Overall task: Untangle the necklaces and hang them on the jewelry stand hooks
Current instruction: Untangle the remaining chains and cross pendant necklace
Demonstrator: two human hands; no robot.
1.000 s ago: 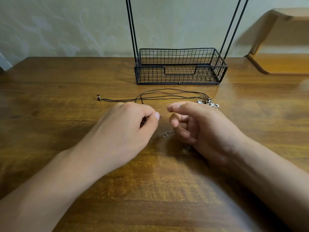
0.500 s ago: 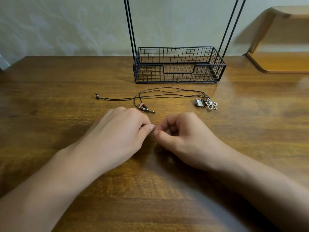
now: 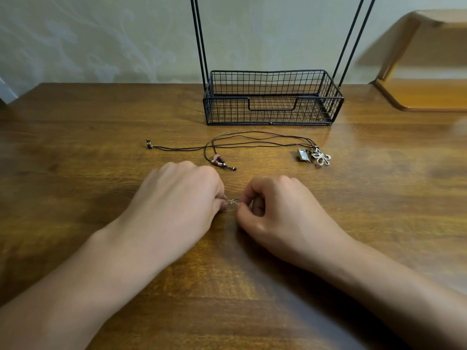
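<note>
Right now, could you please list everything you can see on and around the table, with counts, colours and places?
Thin metal chain: one, silvery, on the near table, pinched between both hands.
Cord necklaces: a tangle, exact count unclear, dark brown, lying before the basket.
Beaded pendant: one, brown and pink, just beyond the left hand.
Flower pendant: one, silver, at the cords' right end.
Rectangular pendant: one, silvery, beside the flower.
Jewelry stand: one, black wire basket with uprights, far centre; hooks out of view.
Table: one, brown wood.
Wooden shelf: one, light brown, far right.
Left hand: pinches the chain.
Right hand: pinches the chain.
</note>
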